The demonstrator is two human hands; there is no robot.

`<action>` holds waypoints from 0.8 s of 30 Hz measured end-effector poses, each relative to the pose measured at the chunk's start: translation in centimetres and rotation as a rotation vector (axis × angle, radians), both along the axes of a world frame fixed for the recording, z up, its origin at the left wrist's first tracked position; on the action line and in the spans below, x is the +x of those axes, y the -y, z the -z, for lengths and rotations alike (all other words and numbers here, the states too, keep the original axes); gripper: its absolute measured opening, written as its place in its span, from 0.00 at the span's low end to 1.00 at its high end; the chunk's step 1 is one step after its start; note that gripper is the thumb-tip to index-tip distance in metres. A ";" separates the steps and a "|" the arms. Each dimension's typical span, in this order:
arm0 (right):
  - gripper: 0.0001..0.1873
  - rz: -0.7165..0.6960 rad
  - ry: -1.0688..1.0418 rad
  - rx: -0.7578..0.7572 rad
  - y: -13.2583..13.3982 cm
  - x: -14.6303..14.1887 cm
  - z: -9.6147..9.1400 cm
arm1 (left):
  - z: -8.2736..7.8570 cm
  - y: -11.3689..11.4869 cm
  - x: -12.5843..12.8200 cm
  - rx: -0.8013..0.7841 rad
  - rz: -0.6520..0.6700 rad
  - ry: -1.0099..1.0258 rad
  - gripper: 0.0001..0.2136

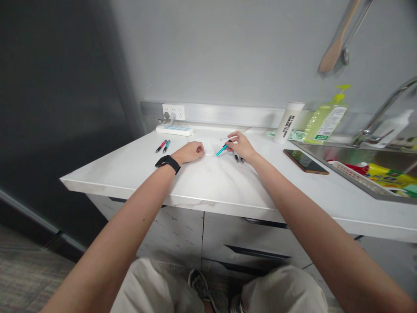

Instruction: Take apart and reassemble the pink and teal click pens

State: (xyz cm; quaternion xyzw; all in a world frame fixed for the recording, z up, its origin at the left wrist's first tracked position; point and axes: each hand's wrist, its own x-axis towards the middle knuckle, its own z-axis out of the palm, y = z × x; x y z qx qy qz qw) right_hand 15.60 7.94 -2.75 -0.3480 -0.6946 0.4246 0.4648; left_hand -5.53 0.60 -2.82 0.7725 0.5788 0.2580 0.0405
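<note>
My right hand (239,145) pinches a bright blue pen (222,150), its free end pointing left and down toward the countertop (208,182). Under that hand lie dark-tipped pens (236,158), partly hidden by the fingers. My left hand (190,152), with a black watch on the wrist, rests on the counter with its fingers curled. Beside its fingertips is a pale, flat piece (209,151), faint against the white surface; whether the fingers grip it is unclear. Left of that hand, a red pen (160,146) and a blue pen (166,146) lie side by side.
A power strip (175,130) sits near the wall socket (173,112). To the right are a white cylinder (288,122), a green soap bottle (325,119), a phone (305,161) and a sink with a faucet (374,126). A wooden spatula (335,45) hangs above.
</note>
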 end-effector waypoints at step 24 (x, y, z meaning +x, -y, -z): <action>0.03 -0.389 -0.205 -0.429 1.2 1.8 -0.9 | -0.6 -0.1 -1.4 0.015 -0.040 -0.117 0.05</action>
